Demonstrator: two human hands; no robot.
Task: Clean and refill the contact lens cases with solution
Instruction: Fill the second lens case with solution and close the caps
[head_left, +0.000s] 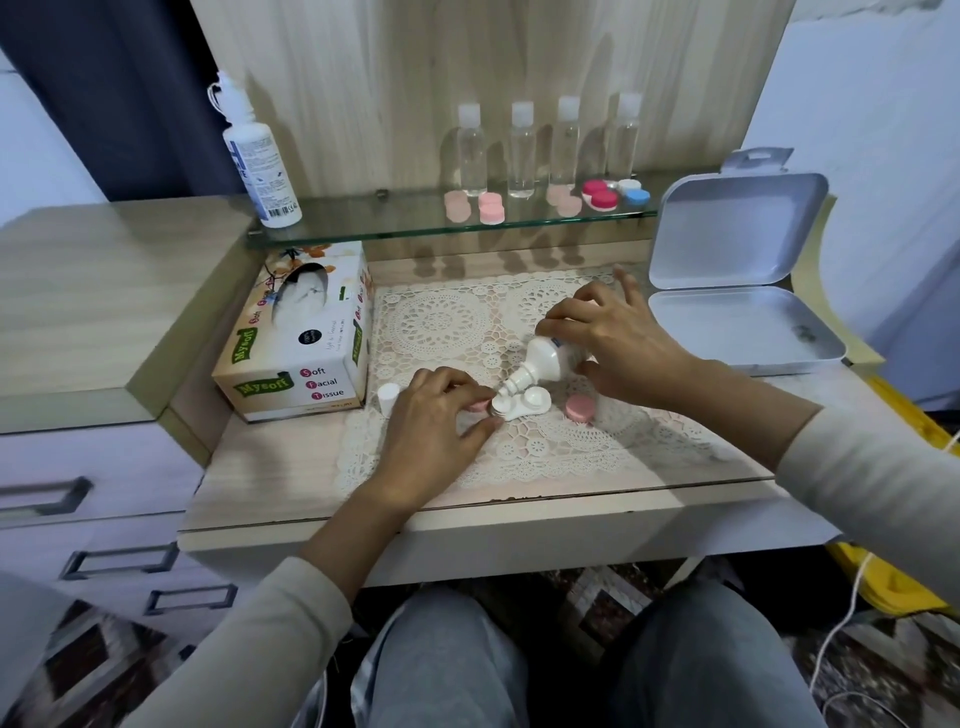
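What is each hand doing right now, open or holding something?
Left hand: pinches the end of the white lens case.
Right hand: grips the tilted solution bottle, nozzle at the case.

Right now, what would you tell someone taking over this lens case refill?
Left hand pinches the case at its left end. Right hand holds the bottle tilted, nozzle at the left well. A pink cap lies right of the case, a white cap left of it. Fill level cannot be seen. To do: finish filling, cap, then the cases on the shelf.
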